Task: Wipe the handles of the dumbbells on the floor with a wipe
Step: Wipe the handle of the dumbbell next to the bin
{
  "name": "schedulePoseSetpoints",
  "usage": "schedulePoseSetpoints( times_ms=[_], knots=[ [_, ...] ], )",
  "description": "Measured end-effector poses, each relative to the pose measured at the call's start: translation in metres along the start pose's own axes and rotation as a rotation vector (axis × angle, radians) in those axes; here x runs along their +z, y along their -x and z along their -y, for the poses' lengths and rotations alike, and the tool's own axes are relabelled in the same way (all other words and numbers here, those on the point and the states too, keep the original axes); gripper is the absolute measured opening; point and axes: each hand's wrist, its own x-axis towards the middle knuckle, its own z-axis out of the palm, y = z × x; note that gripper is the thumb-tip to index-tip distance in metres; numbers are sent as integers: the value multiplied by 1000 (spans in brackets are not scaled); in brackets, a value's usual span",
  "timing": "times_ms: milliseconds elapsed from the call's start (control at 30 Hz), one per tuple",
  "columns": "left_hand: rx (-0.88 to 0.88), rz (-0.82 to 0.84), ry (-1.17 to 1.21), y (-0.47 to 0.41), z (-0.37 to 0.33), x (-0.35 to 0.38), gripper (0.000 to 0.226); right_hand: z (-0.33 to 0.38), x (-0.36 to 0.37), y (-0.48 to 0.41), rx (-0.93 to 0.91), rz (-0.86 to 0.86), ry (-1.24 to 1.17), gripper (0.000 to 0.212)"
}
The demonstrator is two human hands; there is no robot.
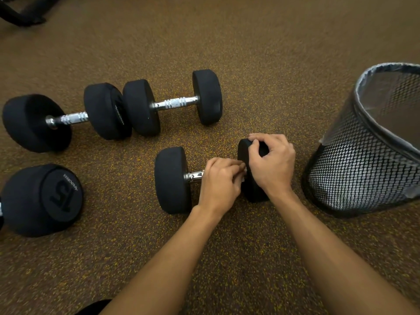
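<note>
Head view looks down on the near dumbbell (172, 178), lying on the speckled rubber floor (227, 53) just in front of me, beside the mesh wastebasket (363, 155). My left hand (219, 180) is curled round its chrome handle (194, 176) toward the right end. A sliver of white at my fingertips is, I take it, the wipe (243, 178), though most of it is hidden. My right hand (270, 164) clamps over the top of the right head (254, 194), fingers hooked on its rim. I judge this dumbbell heavy and rigid, and its round heads would let it roll, so a head is the place to steady it. The rubber looks grippy, and the chrome bar slicker once wet. The wipe is thin and soft, so it wants wrapping round the bar. Three other dumbbells (141, 108) lie well apart to my left.
</note>
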Motion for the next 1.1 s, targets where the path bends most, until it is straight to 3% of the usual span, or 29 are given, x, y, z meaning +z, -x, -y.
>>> schedulePoseSetpoints(
  times_ms=[133,300,467,567,833,1100],
  knots=[
    [-35,-43,65,3,2,4,18,1,0,0,-3,6,0,21],
    [-214,65,36,-18,-8,-6,25,1,1,-2,16,-1,-15,20],
    [-49,-3,-34,4,-9,5,26,-1,0,-1,10,-4,-10,21],
    [-48,-61,1,9,-5,7,23,-2,0,1,2,-3,-14,21],
    [-341,307,59,-27,-10,-24,27,-1,0,-3,19,19,-29,23],
    [-173,152,49,-1,-5,-31,33,0,-3,3,22,27,-9,22]
  ],
)
